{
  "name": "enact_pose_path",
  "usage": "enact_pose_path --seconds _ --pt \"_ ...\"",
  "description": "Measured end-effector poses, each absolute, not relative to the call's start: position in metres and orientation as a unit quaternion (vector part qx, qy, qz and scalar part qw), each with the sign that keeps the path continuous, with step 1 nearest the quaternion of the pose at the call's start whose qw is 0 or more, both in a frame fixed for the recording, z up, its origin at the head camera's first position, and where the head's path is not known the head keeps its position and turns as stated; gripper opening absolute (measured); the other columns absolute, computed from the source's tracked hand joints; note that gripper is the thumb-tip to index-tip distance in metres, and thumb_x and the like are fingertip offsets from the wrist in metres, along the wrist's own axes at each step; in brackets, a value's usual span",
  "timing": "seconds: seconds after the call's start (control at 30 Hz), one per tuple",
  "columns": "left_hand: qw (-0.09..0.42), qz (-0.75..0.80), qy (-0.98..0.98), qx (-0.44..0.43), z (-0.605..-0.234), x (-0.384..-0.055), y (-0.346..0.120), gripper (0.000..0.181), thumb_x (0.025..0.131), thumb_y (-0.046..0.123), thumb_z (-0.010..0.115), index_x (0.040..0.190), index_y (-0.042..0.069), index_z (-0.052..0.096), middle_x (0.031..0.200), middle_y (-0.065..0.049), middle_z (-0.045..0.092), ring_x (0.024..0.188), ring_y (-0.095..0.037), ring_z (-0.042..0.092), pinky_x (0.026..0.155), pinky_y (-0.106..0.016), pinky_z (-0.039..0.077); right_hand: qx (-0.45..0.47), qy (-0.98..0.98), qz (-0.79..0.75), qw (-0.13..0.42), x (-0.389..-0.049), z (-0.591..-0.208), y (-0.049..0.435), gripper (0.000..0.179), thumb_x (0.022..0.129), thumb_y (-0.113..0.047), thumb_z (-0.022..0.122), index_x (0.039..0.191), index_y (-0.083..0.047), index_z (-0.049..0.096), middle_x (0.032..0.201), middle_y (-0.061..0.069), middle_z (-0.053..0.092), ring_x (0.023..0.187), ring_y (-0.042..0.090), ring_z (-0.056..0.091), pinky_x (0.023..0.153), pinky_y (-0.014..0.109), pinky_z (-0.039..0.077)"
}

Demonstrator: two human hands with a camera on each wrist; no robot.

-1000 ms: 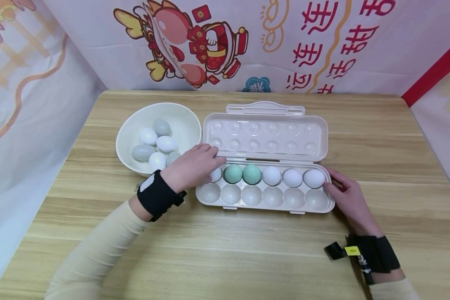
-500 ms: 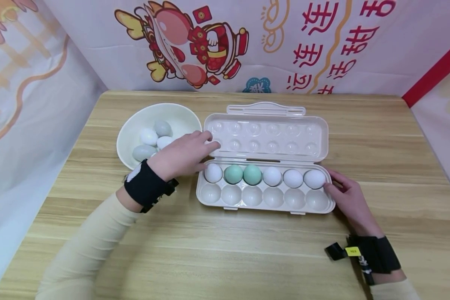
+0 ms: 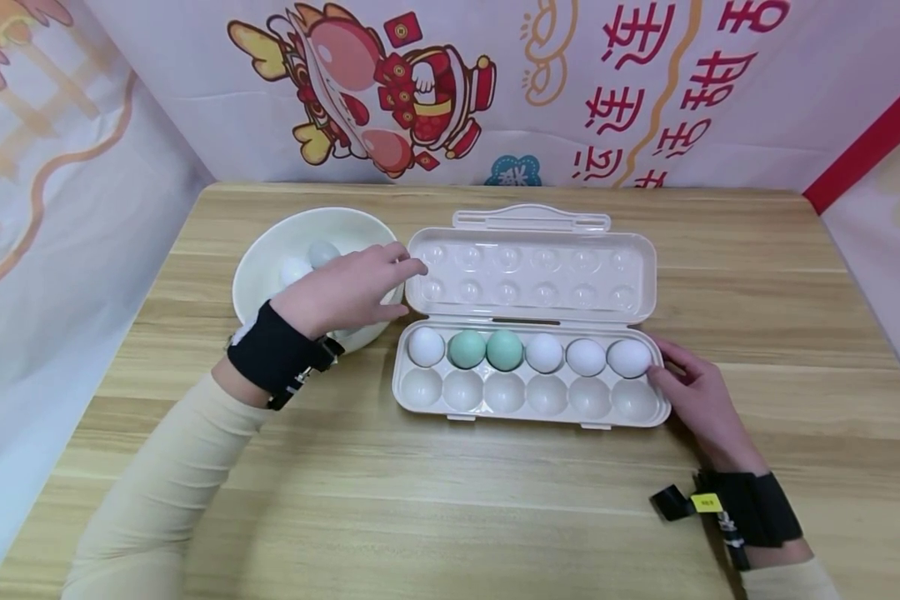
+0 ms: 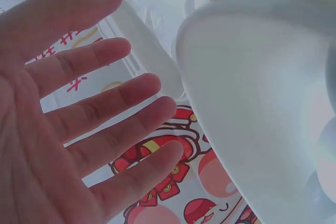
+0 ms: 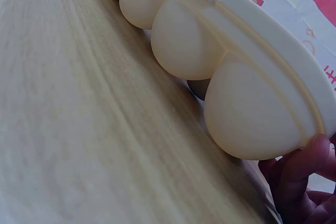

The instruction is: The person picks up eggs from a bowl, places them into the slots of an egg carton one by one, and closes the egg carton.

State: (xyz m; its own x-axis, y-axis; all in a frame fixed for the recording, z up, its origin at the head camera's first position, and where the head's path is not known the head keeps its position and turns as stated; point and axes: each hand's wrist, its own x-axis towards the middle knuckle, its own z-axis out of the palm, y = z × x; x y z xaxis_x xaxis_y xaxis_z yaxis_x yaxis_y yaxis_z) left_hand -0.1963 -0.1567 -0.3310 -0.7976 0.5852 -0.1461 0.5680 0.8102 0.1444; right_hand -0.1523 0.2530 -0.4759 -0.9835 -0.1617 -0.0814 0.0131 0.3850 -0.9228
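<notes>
My left hand [image 3: 345, 287] hovers over the right side of a white bowl [image 3: 258, 258], fingers spread and nothing held. In the left wrist view its palm and straight fingers [image 4: 121, 93] show bare beside the bowl wall [image 4: 231, 93]. A grey egg [image 3: 322, 253] and a white egg [image 3: 294, 271] show in the bowl; the hand hides others. With thumb and fingers my right hand [image 3: 705, 408] grips the right end of an opened egg box [image 3: 505, 392]. Its back row holds white eggs [image 3: 544, 352] and two green eggs [image 3: 467, 348]; the front row's cups are bare.
The box's lid [image 3: 525, 273] lies folded back toward the wall, its handle [image 3: 531, 218] at the far side. Bowl and box stand close together on the wooden table [image 3: 480, 508]. A printed cloth [image 3: 555, 133] hangs behind the table's back edge.
My left hand has let go of the white egg in the box's back left cup and moved left over the bowl. The right hand has stayed on the box's right end.
</notes>
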Motion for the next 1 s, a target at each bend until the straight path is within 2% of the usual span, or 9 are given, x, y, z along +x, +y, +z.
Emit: enact_pose_path --seconds 0.3,0.53,0.83,1.0 --pt "0.103 0.037 0.953 0.282 -0.323 -0.204 -0.172 0.046 0.081 0.021 0.069 0.121 0.006 0.053 0.112 -0.017 0.055 0.098 -0.028 0.054 0.086 -0.043 0.05 -0.044 0.826 -0.556 0.076 -0.153 -0.476 0.252 0.046 0.094 -0.02 0.051 0.136 -0.006 0.042 0.126 0.002 0.048 0.1 -0.002 0.051 0.072 0.012 0.049" --pt "0.138 0.047 0.953 0.267 -0.324 -0.213 -0.188 0.044 0.082 0.018 0.066 0.121 0.003 0.053 0.113 -0.018 0.055 0.098 -0.028 0.053 0.09 -0.045 0.046 -0.047 0.824 -0.559 0.076 -0.153 -0.477 0.253 0.046 0.094 -0.02 0.051 0.136 -0.005 0.041 0.126 0.002 0.048 0.1 -0.003 0.051 0.072 0.012 0.05" --pt "0.179 0.05 0.946 0.265 -0.334 -0.231 -0.206 0.035 0.082 0.012 0.063 0.114 0.002 0.057 0.105 -0.021 0.06 0.09 -0.03 0.054 0.084 -0.045 0.046 -0.045 0.828 -0.552 0.08 -0.153 -0.476 0.253 0.046 0.094 -0.021 0.05 0.137 -0.006 0.041 0.13 0.01 0.046 0.101 -0.003 0.05 0.073 0.012 0.049" --pt "0.213 0.029 0.943 0.256 -0.338 -0.238 -0.211 0.034 0.082 0.011 0.063 0.114 0.004 0.058 0.106 -0.022 0.061 0.092 -0.032 0.054 0.084 -0.047 0.046 -0.046 0.833 -0.546 0.075 -0.153 -0.476 0.252 0.046 0.094 -0.021 0.05 0.136 -0.005 0.041 0.129 0.011 0.047 0.101 -0.002 0.05 0.073 0.011 0.048"
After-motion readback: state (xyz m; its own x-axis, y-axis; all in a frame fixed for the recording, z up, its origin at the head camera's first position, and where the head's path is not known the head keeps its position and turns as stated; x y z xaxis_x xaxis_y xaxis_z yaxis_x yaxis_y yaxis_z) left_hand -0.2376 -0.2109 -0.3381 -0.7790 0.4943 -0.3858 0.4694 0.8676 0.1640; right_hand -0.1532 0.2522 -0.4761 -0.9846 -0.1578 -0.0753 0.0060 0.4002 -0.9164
